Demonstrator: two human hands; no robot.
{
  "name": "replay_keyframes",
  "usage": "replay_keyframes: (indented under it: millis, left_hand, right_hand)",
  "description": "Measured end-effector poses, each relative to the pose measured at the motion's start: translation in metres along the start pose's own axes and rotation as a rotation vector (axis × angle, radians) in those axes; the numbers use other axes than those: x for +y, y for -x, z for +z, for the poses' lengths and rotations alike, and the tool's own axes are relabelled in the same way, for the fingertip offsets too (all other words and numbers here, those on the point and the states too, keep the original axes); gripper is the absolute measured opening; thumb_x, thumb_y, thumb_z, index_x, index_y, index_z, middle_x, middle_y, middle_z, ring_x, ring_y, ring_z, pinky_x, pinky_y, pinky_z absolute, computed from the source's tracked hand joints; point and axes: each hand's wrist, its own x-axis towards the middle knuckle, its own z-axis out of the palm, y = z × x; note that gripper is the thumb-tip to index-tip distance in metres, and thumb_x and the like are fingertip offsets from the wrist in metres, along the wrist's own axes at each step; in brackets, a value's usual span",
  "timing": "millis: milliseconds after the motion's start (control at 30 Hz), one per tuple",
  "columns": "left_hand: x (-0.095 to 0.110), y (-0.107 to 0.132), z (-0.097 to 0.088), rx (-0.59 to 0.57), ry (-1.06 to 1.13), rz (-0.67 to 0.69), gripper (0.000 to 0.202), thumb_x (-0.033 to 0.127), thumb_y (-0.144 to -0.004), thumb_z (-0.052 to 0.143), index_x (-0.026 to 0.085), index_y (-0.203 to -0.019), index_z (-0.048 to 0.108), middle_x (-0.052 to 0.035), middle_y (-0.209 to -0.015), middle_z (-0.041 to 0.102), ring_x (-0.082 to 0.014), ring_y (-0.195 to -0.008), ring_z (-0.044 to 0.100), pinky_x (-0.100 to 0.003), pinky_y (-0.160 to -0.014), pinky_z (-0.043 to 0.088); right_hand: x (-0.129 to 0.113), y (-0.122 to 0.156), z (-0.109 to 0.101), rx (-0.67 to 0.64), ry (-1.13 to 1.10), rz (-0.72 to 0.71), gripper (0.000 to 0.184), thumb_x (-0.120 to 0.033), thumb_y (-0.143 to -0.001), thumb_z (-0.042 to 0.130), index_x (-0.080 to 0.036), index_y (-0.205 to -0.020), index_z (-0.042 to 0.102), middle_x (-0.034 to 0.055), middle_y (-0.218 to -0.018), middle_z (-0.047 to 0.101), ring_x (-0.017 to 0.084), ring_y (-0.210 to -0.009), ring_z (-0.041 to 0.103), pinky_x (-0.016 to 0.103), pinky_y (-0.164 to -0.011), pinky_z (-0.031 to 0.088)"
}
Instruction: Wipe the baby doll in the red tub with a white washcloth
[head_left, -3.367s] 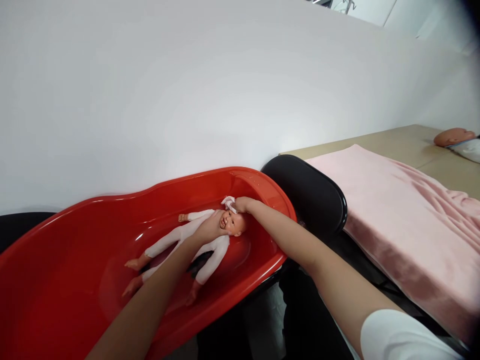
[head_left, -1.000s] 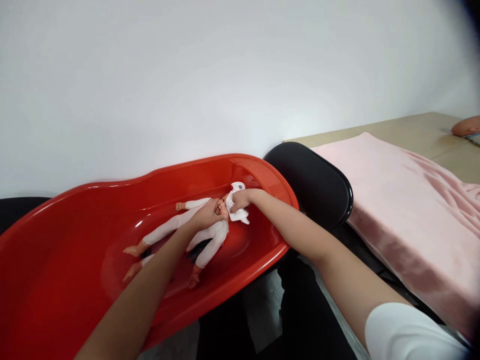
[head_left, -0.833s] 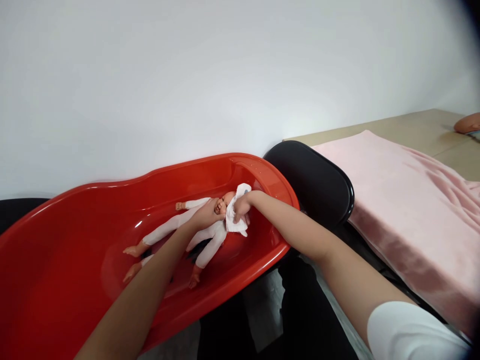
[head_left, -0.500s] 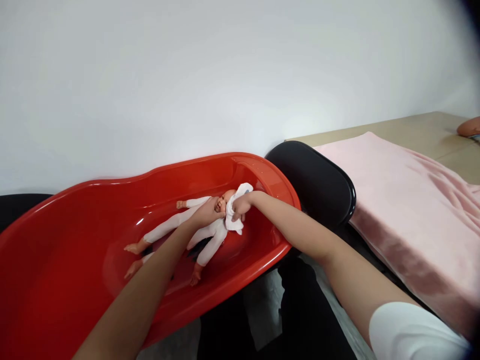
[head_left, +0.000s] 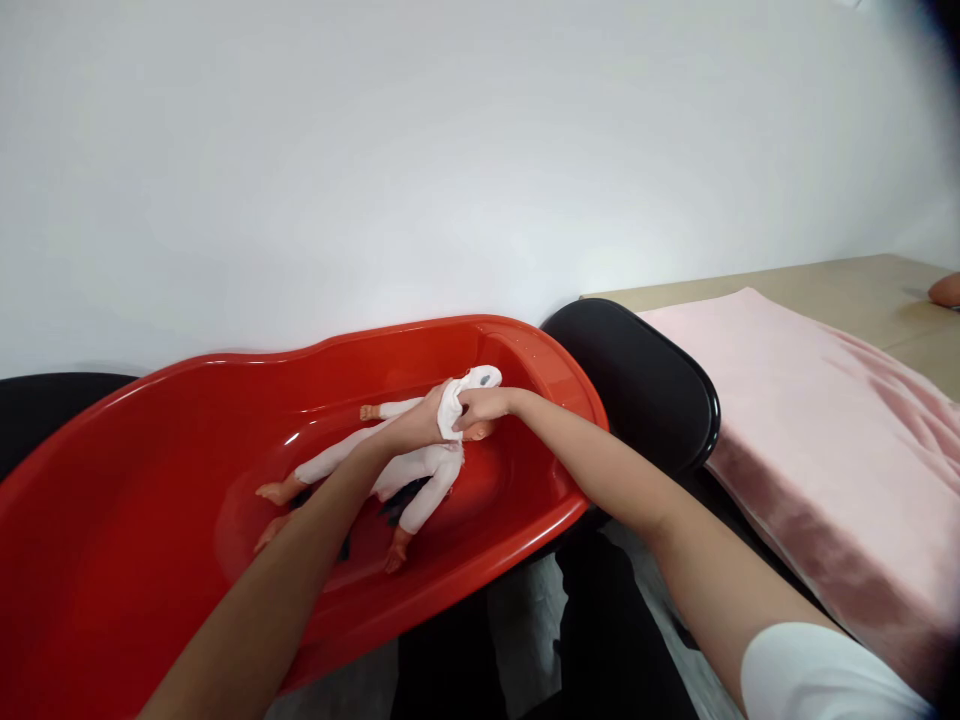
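Observation:
A baby doll (head_left: 409, 470) in a white suit lies on its back inside a red plastic tub (head_left: 150, 470). My left hand (head_left: 418, 424) is closed around the doll's chin and neck. My right hand (head_left: 480, 405) is shut on a small white cloth (head_left: 459, 396) and presses it over the doll's face, which the cloth and hands mostly hide. The doll's bare feet point to the left and its arms lie out to the sides.
A black chair back (head_left: 645, 385) stands right of the tub. A pink towel (head_left: 825, 420) covers a beige table (head_left: 847, 285) at the right. Another doll's head (head_left: 946, 290) shows at the far right edge. A white wall rises behind.
My right hand has carried the cloth from the side of the doll's head across onto its face. My left hand has kept its hold at the chin. The view has shifted slightly.

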Motion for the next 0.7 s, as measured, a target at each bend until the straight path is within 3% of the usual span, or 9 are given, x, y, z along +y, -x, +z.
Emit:
replay_keyframes:
  millis: [67, 167, 233, 300, 433, 567, 633, 700]
  left_hand:
    - [0.007, 0.003, -0.003, 0.050, 0.125, 0.007, 0.084, 0.045, -0.086, 0.080, 0.018, -0.159, 0.050, -0.0144, -0.157, 0.062, -0.0325, -0.140, 0.063, -0.036, -0.115, 0.054]
    - [0.016, 0.005, -0.008, 0.166, 0.108, -0.071, 0.060, 0.046, -0.096, 0.069, 0.019, -0.149, 0.062, -0.0109, -0.151, 0.068, -0.0347, -0.137, 0.065, -0.041, -0.117, 0.053]
    - [0.014, 0.004, -0.011, 0.242, 0.036, -0.121, 0.048, 0.037, -0.097, 0.065, 0.022, -0.142, 0.068, -0.0065, -0.146, 0.072, -0.0318, -0.134, 0.067, -0.041, -0.118, 0.052]
    - [0.007, 0.004, -0.011, 0.281, -0.034, -0.140, 0.050, 0.022, -0.094, 0.061, 0.023, -0.144, 0.068, -0.0045, -0.148, 0.072, -0.0281, -0.137, 0.066, -0.038, -0.122, 0.049]
    - [-0.009, 0.005, -0.006, 0.156, -0.253, -0.174, 0.060, 0.009, -0.096, 0.049, 0.020, -0.153, 0.062, -0.0083, -0.150, 0.070, -0.0257, -0.141, 0.063, -0.036, -0.123, 0.046]
    - [-0.015, 0.007, 0.000, -0.003, -0.449, -0.251, 0.037, 0.013, -0.101, 0.047, 0.015, -0.123, 0.077, -0.0182, -0.124, 0.074, -0.0345, -0.116, 0.073, -0.047, -0.104, 0.057]
    - [-0.016, 0.006, 0.003, -0.036, -0.475, -0.228, 0.035, 0.013, -0.101, 0.047, 0.014, -0.121, 0.076, -0.0208, -0.131, 0.070, -0.0347, -0.116, 0.073, -0.048, -0.103, 0.057]
    - [-0.017, 0.005, 0.007, -0.029, -0.414, -0.146, 0.044, 0.015, -0.099, 0.050, 0.015, -0.139, 0.069, -0.0213, -0.150, 0.060, -0.0333, -0.133, 0.067, -0.046, -0.114, 0.053]
  right_hand:
    - [-0.006, -0.025, -0.002, -0.071, 0.017, 0.003, 0.043, -0.017, -0.083, 0.075, -0.021, -0.126, 0.072, 0.0074, -0.130, 0.077, 0.029, -0.118, 0.074, 0.032, -0.096, 0.061]
    - [-0.011, -0.049, 0.001, -0.083, -0.005, -0.022, 0.037, -0.011, -0.082, 0.071, -0.016, -0.119, 0.071, 0.0101, -0.128, 0.077, 0.025, -0.106, 0.074, 0.030, -0.095, 0.060]
    - [-0.011, -0.051, 0.005, -0.049, -0.031, -0.031, 0.034, -0.008, -0.083, 0.069, -0.015, -0.116, 0.070, 0.0102, -0.126, 0.078, 0.023, -0.104, 0.074, 0.028, -0.094, 0.058]
    - [-0.010, -0.048, 0.008, -0.023, -0.042, -0.047, 0.032, -0.009, -0.086, 0.069, -0.014, -0.117, 0.071, 0.0093, -0.123, 0.079, 0.023, -0.104, 0.074, 0.026, -0.092, 0.057]
    - [-0.007, -0.045, 0.012, -0.096, 0.177, -0.028, 0.038, -0.023, -0.080, 0.086, -0.013, -0.115, 0.075, 0.0100, -0.120, 0.080, 0.027, -0.107, 0.075, 0.026, -0.089, 0.056]
    - [-0.008, -0.048, 0.016, -0.152, 0.407, -0.027, 0.048, -0.030, -0.074, 0.094, -0.018, -0.117, 0.077, 0.0121, -0.133, 0.078, 0.034, -0.127, 0.071, 0.034, -0.108, 0.053]
    - [-0.008, -0.049, 0.018, -0.143, 0.462, -0.005, 0.051, -0.030, -0.074, 0.095, -0.018, -0.120, 0.077, 0.0141, -0.140, 0.075, 0.037, -0.137, 0.066, 0.040, -0.118, 0.049]
    - [-0.008, -0.049, 0.018, -0.131, 0.488, 0.023, 0.054, -0.033, -0.073, 0.096, -0.018, -0.122, 0.077, 0.0165, -0.143, 0.073, 0.039, -0.140, 0.063, 0.044, -0.122, 0.046]
